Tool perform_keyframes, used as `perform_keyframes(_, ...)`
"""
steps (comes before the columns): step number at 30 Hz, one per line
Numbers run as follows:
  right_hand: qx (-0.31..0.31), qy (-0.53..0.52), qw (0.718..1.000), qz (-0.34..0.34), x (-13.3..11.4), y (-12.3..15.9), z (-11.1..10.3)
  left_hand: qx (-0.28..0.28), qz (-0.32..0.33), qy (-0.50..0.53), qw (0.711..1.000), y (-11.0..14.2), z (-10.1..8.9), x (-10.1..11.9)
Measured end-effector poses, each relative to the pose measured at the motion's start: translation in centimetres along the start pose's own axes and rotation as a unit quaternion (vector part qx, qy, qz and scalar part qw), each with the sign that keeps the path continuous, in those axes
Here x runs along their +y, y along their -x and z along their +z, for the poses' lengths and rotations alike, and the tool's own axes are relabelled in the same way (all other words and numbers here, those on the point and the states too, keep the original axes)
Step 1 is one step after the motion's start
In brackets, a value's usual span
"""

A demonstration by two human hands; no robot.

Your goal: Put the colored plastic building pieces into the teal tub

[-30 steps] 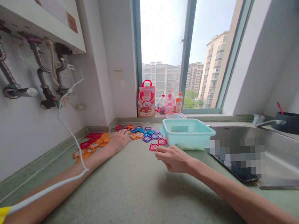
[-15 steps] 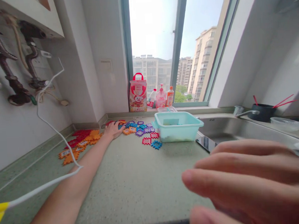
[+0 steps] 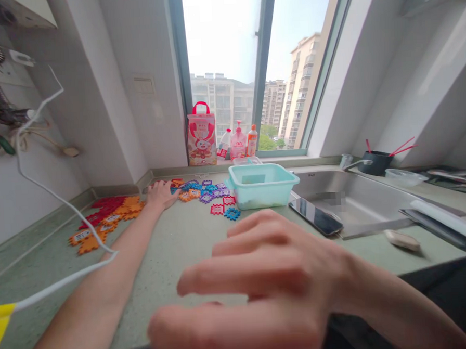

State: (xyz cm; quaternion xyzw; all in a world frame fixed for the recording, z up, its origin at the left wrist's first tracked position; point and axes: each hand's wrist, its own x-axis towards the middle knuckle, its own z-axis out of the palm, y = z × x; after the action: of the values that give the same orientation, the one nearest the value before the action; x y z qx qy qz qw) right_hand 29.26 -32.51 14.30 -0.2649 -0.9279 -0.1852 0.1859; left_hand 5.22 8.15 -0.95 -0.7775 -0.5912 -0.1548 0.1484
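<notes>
My left hand (image 3: 160, 194) lies flat on the green counter (image 3: 190, 249), fingers spread, touching the coloured plastic puzzle tiles (image 3: 202, 191) by the back wall. More red and orange tiles (image 3: 106, 217) are spread to its left. My right hand (image 3: 258, 288) is raised close to the camera, fingers stretched out and apart, with nothing in it. A mint-green plastic tub (image 3: 261, 184) stands just right of the tiles.
A black phone (image 3: 315, 216) lies at the edge of the steel sink (image 3: 359, 199). A red bag (image 3: 202, 134) and bottles (image 3: 239, 143) stand on the sill. A white cable (image 3: 50, 194) hangs over my left arm. A black pot (image 3: 376, 163) stands at the right.
My right hand left the tiles beside the tub and rose close to the camera, now moving leftward. The view swung to the right. My left hand stayed on the tiles.
</notes>
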Motion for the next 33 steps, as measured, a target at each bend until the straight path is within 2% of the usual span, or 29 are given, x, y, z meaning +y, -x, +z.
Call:
perform_keyframes(1,0.014,0.006,1.0,-0.024,1.5,-0.9,1.6,0.005,0.004,-0.003,1.0,0.1,-0.1,0.1)
perform_keyframes(3,0.022,0.037,0.999,-0.017,4.9,-1.2,5.8,0.009,0.009,-0.006,1.0,0.4,-0.2,0.1)
perform_keyframes(6,0.001,0.059,0.996,0.072,9.7,1.1,12.5,0.016,0.016,-0.009,1.0,0.6,-0.3,0.2)
perform_keyframes(8,-0.033,0.044,0.99,0.133,11.9,3.0,15.4,0.022,0.02,-0.011,1.0,0.7,-0.4,0.2)
perform_keyframes(9,-0.05,0.037,0.986,0.158,12.7,3.8,16.2,0.025,0.022,-0.011,0.999,0.7,-0.5,0.3)
perform_keyframes(13,-0.027,-0.023,0.969,0.244,13.6,5.0,16.5,0.025,0.029,-0.017,0.999,1.3,-1.1,0.7)
perform_keyframes(17,0.0,-0.104,0.969,0.225,14.0,5.2,16.6,0.027,0.05,-0.027,0.998,3.3,-2.1,0.8)
perform_keyframes(21,0.003,-0.15,0.966,0.212,14.5,5.5,17.3,0.047,0.117,-0.043,0.991,6.5,-3.3,0.5)
perform_keyframes(25,0.021,-0.171,0.961,0.217,14.8,5.6,16.9,0.045,0.175,-0.018,0.983,9.3,-4.5,0.8)
perform_keyframes(30,0.053,-0.18,0.957,0.22,15.1,5.6,16.5,0.011,0.275,0.063,0.959,10.9,-5.8,2.6)
perform_keyframes(33,0.051,-0.19,0.955,0.223,15.3,5.8,16.9,0.026,0.32,0.089,0.943,11.1,-6.3,3.3)
